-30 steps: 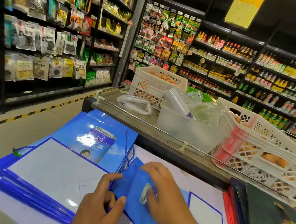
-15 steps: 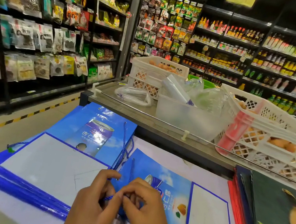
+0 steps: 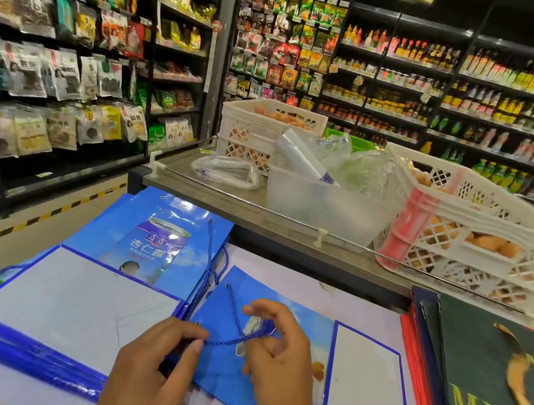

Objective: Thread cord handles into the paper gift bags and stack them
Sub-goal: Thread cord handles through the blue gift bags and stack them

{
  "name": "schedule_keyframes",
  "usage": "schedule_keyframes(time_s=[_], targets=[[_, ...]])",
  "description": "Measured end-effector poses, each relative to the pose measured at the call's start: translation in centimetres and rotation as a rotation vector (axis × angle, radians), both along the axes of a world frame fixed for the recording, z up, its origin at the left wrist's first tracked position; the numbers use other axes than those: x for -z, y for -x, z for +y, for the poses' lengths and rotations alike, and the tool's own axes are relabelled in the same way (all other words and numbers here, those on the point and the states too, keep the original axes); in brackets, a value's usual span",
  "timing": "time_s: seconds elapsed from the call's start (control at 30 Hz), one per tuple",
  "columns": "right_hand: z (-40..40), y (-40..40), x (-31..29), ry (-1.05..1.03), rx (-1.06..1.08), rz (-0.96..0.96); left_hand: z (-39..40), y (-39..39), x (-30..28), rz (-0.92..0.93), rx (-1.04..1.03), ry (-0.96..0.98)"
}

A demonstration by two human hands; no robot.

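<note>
Lay flat on the table (image 3: 374, 308): a blue stack (image 3: 70, 304) at left, then one bag (image 3: 220, 365) beside it (under both hands). Left hand (image 3: 150, 368) pinched the cord (image 3: 231, 336); right hand (image 3: 281, 353) curled, gripping the cord's other end.

Both hands work a blue cord (image 3: 231, 337) over a flat blue bag (image 3: 220, 365) at the table's (image 3: 364, 307) near edge: the left hand (image 3: 150, 368) pinches one end, the right hand (image 3: 275, 349) holds the other. A stack of bags (image 3: 71, 294) lies left.
</note>
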State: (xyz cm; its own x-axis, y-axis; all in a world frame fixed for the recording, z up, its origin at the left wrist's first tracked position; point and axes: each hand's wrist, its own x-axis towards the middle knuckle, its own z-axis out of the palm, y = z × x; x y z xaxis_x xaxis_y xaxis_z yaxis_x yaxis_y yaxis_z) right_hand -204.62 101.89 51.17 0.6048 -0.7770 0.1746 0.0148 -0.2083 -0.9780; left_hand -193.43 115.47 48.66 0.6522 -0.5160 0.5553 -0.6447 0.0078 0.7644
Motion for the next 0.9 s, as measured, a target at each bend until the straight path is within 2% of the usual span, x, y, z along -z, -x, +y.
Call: schedule_keyframes(time_s=[0.13,0.23,0.37,0.5,0.6,0.77,0.9], targets=[[1.1,0.2,0.3,0.1,-0.278,0.079,-0.2,-0.1,-0.1,-0.017,0.009,-0.058],[1.5,-0.3,0.8,0.135,-0.337,0.156,-0.2,0.1,-0.4,-0.043,0.01,-0.105],[0.8,-0.5,1.4,0.082,-0.261,0.163,-0.2,0.4,-0.3,0.014,-0.006,-0.174],[0.3,-0.4,1.2,0.127,-0.245,0.169,-0.4,0.3,-0.4,0.06,-0.008,-0.226],[-0.1,-0.4,1.2,0.103,-0.202,0.163,-0.6,0.3,-0.6,0.002,-0.025,-0.342],[-1.2,-0.7,1.5,0.125,-0.054,0.184,-2.0,0.1,-2.5,-0.136,0.09,-0.623],[-1.5,-0.5,1.4,0.145,-0.008,0.203,-3.4,-0.2,-4.3,-0.088,0.076,-0.674]])
